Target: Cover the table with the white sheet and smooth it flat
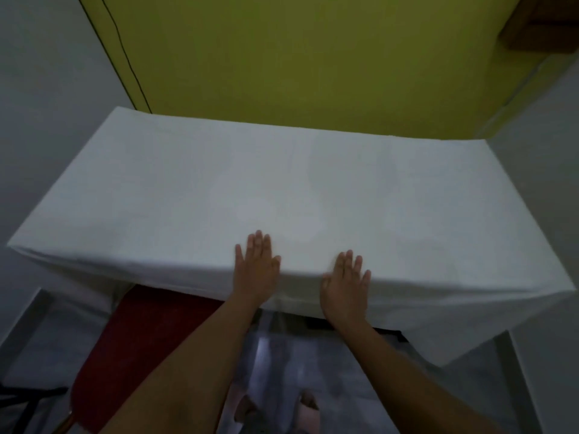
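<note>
Sheet, white. Lay spread over the whole top of the table, hung down past the near edge and both near corners. Looked nearly flat, with faint creases only. Left hand: pressed palm down on the cloth at the near edge, fingers straight and close together, gripped nothing. Right hand: just beside it, likewise flat, fingers slightly spread, held nothing. Red chair: stood below the left forearm, partly under the table. Yellow wall: rose behind the far edge.
</note>
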Action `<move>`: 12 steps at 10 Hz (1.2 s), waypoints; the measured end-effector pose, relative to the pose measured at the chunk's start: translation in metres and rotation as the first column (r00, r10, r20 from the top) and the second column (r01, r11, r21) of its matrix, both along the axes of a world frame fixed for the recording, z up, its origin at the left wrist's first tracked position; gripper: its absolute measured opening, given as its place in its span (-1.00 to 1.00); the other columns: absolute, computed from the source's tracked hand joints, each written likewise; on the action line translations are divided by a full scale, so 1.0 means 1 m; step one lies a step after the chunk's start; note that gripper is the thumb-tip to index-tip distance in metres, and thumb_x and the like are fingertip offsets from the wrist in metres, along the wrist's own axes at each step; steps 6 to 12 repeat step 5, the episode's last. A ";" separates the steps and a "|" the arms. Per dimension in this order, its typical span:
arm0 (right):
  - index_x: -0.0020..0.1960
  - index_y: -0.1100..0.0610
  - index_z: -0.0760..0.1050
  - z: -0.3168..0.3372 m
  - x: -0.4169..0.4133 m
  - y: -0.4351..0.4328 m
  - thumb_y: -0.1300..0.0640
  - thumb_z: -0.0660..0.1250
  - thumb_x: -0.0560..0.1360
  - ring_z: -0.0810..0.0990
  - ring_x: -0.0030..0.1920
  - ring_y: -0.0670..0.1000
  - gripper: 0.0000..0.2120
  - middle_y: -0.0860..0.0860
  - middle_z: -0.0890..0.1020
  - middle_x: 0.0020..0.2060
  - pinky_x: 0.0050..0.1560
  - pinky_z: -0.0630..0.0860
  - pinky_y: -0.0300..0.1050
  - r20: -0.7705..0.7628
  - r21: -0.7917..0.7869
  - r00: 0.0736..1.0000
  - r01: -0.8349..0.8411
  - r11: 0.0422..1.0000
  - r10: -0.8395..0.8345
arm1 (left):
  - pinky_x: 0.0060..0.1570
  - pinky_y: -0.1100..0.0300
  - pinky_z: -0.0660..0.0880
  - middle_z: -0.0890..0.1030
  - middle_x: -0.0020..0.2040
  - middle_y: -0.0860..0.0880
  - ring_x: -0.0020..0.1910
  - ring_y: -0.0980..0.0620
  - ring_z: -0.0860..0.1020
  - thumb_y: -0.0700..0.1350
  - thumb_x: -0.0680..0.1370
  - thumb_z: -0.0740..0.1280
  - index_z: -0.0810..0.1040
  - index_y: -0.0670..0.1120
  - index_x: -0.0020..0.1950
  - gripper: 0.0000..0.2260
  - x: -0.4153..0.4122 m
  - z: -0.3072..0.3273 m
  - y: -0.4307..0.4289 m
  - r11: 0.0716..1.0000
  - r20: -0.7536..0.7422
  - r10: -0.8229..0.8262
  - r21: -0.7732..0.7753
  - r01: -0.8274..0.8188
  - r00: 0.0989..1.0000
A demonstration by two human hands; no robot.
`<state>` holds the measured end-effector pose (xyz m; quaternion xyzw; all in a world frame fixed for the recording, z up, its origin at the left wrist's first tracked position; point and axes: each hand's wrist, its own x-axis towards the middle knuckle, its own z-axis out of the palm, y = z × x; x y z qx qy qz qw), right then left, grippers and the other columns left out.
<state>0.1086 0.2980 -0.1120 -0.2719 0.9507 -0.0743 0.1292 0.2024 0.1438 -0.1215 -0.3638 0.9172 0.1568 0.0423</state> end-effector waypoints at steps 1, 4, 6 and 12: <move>0.55 0.20 -0.17 -0.002 -0.007 0.003 -0.01 -0.08 0.64 -0.18 0.54 0.12 -0.43 0.12 -0.13 0.55 0.50 -0.22 0.10 0.047 0.016 0.979 -0.198 0.980 0.197 | 0.47 -0.12 -0.18 -0.12 0.56 -0.14 0.55 -0.10 -0.12 0.11 0.62 -0.23 -0.12 -0.14 0.55 -0.45 -0.004 -0.004 0.029 0.999 0.075 -0.042 -0.019 0.043 0.996; 0.55 0.20 -0.10 0.021 -0.015 0.019 0.02 -0.05 0.64 -0.15 0.55 0.13 -0.44 0.12 -0.07 0.56 0.50 -0.19 0.12 0.030 0.056 0.933 -0.359 0.932 0.358 | 0.48 -0.09 -0.15 -0.12 0.57 -0.15 0.55 -0.09 -0.12 0.08 0.64 -0.23 -0.14 -0.17 0.55 -0.47 0.022 0.029 0.014 0.999 0.161 0.003 -0.046 0.004 0.987; 0.55 0.20 -0.09 0.038 -0.033 0.005 0.01 -0.09 0.64 -0.15 0.55 0.14 -0.46 0.11 -0.05 0.56 0.50 -0.19 0.12 -0.026 0.035 0.897 -0.441 0.897 0.442 | 0.49 -0.09 -0.15 -0.11 0.57 -0.13 0.55 -0.07 -0.12 0.05 0.66 -0.16 -0.12 -0.15 0.55 -0.49 0.014 0.055 -0.005 0.997 0.139 0.053 -0.066 -0.044 0.989; 0.55 0.20 -0.09 0.038 -0.033 0.005 0.01 -0.09 0.64 -0.15 0.55 0.14 -0.46 0.11 -0.05 0.56 0.50 -0.19 0.12 -0.026 0.035 0.897 -0.441 0.897 0.442 | 0.49 -0.09 -0.15 -0.11 0.57 -0.13 0.55 -0.07 -0.12 0.05 0.66 -0.16 -0.12 -0.15 0.55 -0.49 0.014 0.055 -0.005 0.997 0.139 0.053 -0.066 -0.044 0.989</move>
